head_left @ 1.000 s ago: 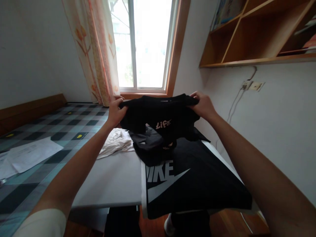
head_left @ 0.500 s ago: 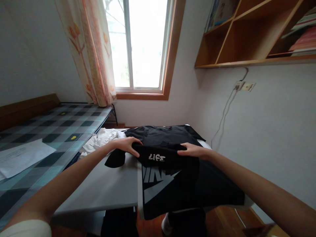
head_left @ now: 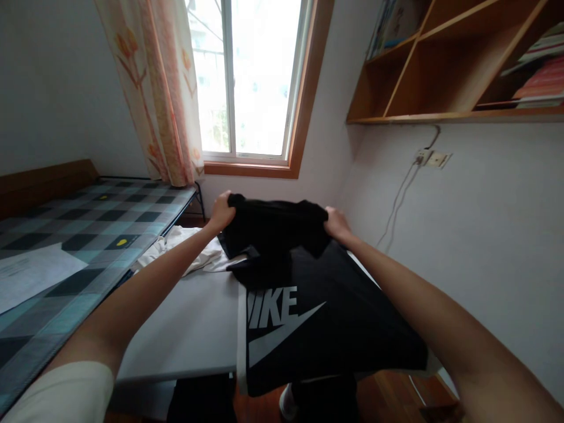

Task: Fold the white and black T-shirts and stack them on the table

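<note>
A black T-shirt (head_left: 277,226) hangs between my two hands, lifted above the far part of the table. My left hand (head_left: 223,210) is closed on its upper left corner, and my right hand (head_left: 338,224) grips the upper right one. The cloth is bunched along the top, and its lower part droops. Below it lies a black bag or cloth with a large grey NIKE print (head_left: 339,317), spread over the right side of the white table (head_left: 185,329). Crumpled white clothing (head_left: 189,244) lies at the table's far left.
To the left is a bed with a checked cover (head_left: 145,217), with a sheet of paper (head_left: 39,273) on it. A wooden shelf (head_left: 440,76) and a socket with cords (head_left: 429,157) are on the right wall. Ahead are a window (head_left: 259,82) and a curtain (head_left: 163,88).
Both hands have moved up and away, raising the black T-shirt off the surface. Its white "Life" lettering no longer shows, and more of the NIKE print is uncovered.
</note>
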Available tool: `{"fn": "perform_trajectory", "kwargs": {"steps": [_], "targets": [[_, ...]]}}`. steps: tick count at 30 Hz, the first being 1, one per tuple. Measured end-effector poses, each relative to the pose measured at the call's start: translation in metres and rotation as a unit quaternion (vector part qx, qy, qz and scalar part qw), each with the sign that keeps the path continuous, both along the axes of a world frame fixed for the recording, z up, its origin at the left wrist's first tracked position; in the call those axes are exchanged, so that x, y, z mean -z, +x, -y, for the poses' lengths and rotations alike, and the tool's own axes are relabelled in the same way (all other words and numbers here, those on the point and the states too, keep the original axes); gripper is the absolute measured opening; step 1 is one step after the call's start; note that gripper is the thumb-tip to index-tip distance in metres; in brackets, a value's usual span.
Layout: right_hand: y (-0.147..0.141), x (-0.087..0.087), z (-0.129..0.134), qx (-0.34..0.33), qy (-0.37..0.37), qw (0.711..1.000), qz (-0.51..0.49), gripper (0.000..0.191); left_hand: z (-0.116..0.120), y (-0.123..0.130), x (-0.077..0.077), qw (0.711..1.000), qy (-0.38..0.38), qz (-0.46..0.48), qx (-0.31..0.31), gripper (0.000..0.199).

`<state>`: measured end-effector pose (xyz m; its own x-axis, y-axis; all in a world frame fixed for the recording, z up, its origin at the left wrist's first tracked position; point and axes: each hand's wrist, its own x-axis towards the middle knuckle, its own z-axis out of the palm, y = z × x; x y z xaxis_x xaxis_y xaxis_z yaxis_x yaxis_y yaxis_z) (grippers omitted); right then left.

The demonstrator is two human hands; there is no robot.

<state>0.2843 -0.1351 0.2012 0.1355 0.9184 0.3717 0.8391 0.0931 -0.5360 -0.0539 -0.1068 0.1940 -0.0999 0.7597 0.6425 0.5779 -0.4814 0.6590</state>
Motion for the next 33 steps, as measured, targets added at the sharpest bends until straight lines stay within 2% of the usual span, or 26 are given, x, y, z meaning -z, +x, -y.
{"fn": "perform_trajectory", "kwargs": {"steps": [2, 3, 5, 6, 8, 10, 12, 14, 16, 18, 20, 23, 25, 28, 30, 32, 33], "targets": [[0.0, -0.04, -0.021, 0.068, 0.181, 0.981, 0.018, 0.007, -0.005, 0.007, -0.033, 0.992, 0.123, 0.006, -0.04, 0.022], [0.001, -0.059, -0.028, 0.093, 0.244, 0.965, 0.013, 0.008, -0.006, 0.01, -0.048, 0.985, 0.164, 0.006, -0.046, 0.024], [0.006, -0.091, -0.031, 0.103, 0.315, 0.943, 0.014, 0.008, -0.003, 0.012, -0.073, 0.978, 0.204, -0.005, -0.035, 0.025], [0.009, -0.102, -0.028, 0.097, 0.326, 0.94, 0.018, 0.007, -0.001, 0.012, -0.08, 0.979, 0.204, -0.014, -0.025, 0.025], [0.018, -0.113, -0.016, 0.071, 0.301, 0.951, 0.027, 0.008, 0.004, 0.01, -0.086, 0.983, 0.178, -0.035, -0.005, 0.026], [0.029, -0.111, 0.003, 0.019, 0.221, 0.974, 0.039, 0.013, 0.01, 0.007, -0.084, 0.989, 0.13, -0.067, 0.027, 0.029], [0.042, -0.107, 0.023, -0.052, 0.107, 0.992, 0.05, 0.017, 0.016, 0.006, -0.08, 0.986, 0.06, -0.109, 0.109, 0.032], [0.057, -0.107, 0.041, -0.109, -0.007, 0.994, 0.031, 0.02, 0.024, 0.003, -0.079, 0.966, -0.025, -0.136, 0.218, 0.035], [0.071, -0.115, 0.058, -0.128, -0.066, 0.989, -0.031, 0.023, 0.029, -0.001, -0.082, 0.95, -0.08, -0.113, 0.279, 0.037], [0.082, -0.13, 0.071, -0.12, -0.034, 0.986, -0.114, 0.027, 0.031, -0.007, -0.089, 0.958, -0.078, -0.043, 0.271, 0.037], [0.087, -0.146, 0.081, -0.107, 0.051, 0.978, -0.172, 0.029, 0.03, -0.012, -0.096, 0.968, -0.045, 0.033, 0.246, 0.035], [0.085, -0.158, 0.086, -0.09, 0.145, 0.969, -0.181, 0.024, 0.031, -0.012, -0.102, 0.966, -0.009, 0.091, 0.242, 0.037], [0.084, -0.154, 0.083, -0.071, 0.162, 0.972, -0.155, 0.019, 0.036, -0.006, -0.1, 0.964, -0.007, 0.087, 0.252, 0.04], [0.088, -0.126, 0.064, -0.047, 0.133, 0.985, -0.098, 0.012, 0.043, 0.008, -0.08, 0.957, -0.042, 0.032, 0.287, 0.045], [0.093, -0.095, 0.045, -0.045, 0.104, 0.992, -0.048, 0.008, 0.037, 0.018, -0.054, 0.95, -0.072, -0.018, 0.303, 0.045], [0.098, -0.055, 0.023, -0.05, 0.054, 0.997, 0.02, 0.008, 0.02, 0.025, -0.017, 0.95, -0.094, -0.067, 0.29, 0.043], [0.099, -0.033, 0.013, -0.018, 0.009, 0.998, 0.064, 0.013, 0.009, 0.027, 0.004, 0.951, -0.107, -0.088, 0.276, 0.042]]}}
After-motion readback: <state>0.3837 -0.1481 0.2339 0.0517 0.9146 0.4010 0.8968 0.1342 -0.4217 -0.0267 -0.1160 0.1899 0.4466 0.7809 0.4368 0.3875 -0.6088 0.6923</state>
